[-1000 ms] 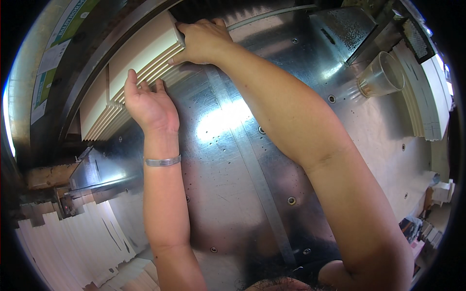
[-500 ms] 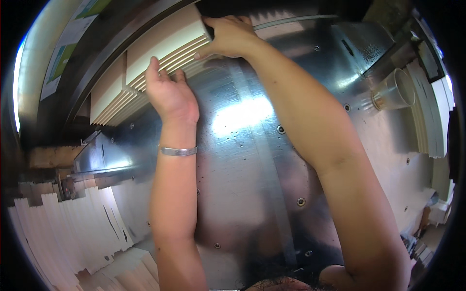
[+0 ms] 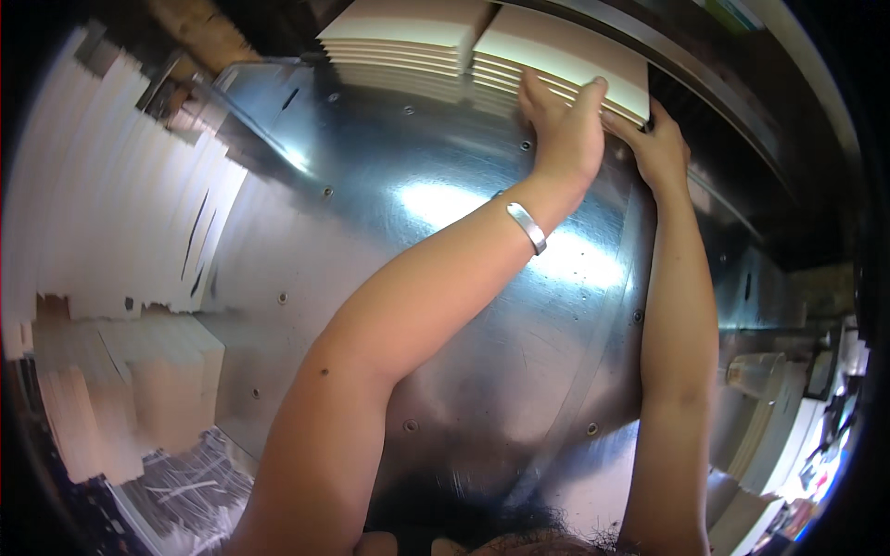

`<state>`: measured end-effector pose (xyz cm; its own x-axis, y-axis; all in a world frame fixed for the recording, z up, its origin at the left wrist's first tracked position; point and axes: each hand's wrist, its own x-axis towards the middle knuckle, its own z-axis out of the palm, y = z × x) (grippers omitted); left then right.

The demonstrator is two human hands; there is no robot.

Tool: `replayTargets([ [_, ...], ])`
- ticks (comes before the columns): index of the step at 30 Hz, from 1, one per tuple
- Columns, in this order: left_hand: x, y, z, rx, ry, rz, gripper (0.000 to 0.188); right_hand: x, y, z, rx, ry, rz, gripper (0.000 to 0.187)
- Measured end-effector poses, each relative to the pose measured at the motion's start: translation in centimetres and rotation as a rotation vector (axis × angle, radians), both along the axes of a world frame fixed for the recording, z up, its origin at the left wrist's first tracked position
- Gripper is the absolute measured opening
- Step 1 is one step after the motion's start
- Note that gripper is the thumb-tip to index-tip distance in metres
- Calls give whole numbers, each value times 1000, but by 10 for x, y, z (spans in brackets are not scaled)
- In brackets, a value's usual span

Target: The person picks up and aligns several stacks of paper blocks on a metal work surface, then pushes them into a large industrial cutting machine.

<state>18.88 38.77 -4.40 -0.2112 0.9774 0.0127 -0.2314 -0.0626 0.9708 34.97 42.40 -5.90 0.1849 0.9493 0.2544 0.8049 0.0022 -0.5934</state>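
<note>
Top centre-right of frame: left hand (image 3: 564, 130) and right hand (image 3: 660, 148) are pressing flat, close together, against the right paper stack (image 3: 565, 51) lying on the shiny metal table (image 3: 445, 306); second stack (image 3: 403, 32) sitting beside.

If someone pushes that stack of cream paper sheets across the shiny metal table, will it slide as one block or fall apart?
The paper stack would probably slide easily, since the metal table looks smooth and polished. Its loose layered edges suggest sheets could fan out, which may be why the left hand and right hand both press its side. It looks thick, so likely heavy.
</note>
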Motion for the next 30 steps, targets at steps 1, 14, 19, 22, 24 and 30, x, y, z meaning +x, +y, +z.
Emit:
replayTargets([
  [1,-2,1,-1,-9,-26,3,102,-3,1,0,-19,18,2,95],
  [14,-36,32,-1,-164,-460,85,93,4,5,-6,13,52,5,89],
  [19,-42,28,6,-218,-444,70,87,4,6,-9,31,38,1,90],
  [22,-42,28,7,-218,-452,57,86,2,5,-8,16,50,3,91],
  [24,-45,32,4,-218,-468,44,87,1,4,-7,18,59,3,89],
  [30,-45,40,-3,-224,-498,31,87,4,7,-9,48,65,45,88],
])
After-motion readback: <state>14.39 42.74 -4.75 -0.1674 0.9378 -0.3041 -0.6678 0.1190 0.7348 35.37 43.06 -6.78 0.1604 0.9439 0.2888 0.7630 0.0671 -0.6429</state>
